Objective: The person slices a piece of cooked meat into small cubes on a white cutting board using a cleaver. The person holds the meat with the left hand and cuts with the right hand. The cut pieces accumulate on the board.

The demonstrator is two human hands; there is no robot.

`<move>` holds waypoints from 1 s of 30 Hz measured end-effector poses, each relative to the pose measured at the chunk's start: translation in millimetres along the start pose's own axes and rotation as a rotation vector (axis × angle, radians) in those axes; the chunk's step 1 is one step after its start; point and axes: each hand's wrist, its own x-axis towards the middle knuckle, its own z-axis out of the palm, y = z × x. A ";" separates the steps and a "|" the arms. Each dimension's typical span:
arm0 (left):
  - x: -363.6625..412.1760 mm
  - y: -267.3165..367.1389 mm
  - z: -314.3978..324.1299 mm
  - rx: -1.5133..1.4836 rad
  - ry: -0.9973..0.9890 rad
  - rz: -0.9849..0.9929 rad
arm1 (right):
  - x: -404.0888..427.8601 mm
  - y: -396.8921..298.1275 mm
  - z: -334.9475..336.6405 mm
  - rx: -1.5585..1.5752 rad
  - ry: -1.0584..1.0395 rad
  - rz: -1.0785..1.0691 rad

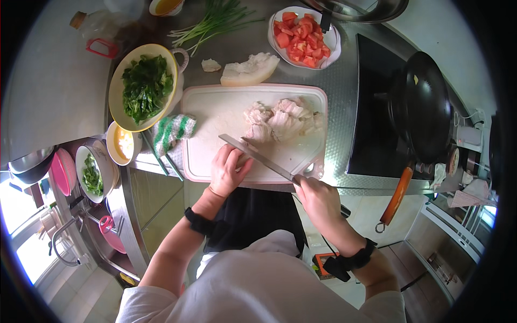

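Observation:
My right hand point(317, 196) grips the handle of a kitchen knife point(262, 158), whose blade runs up and to the left over the cutting board point(210, 121). Just behind the blade, the curled fingers of my left hand point(228, 169) press on a piece of pale meat, mostly hidden by fingers and blade. Beyond the blade lies a heap of sliced pale meat point(286, 119) on the board's right half. A larger slab of fatty meat point(250, 69) rests on the counter along the board's far edge, with a small scrap point(211, 65) to its left.
At the back sit a plate of chopped tomatoes point(301, 38) and green stalks point(214, 20). Leafy greens fill a colander point(114, 87) on the left, near a bowl of egg point(123, 145), a striped cloth point(173, 133) and chopsticks point(159, 155). A wok point(424, 105) stands on the black cooktop point(371, 133) at right.

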 end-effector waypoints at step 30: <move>-5.1 -9.0 9.0 -0.013 0.029 -0.009 | 36.9 -12.7 39.2 0.045 0.046 -0.042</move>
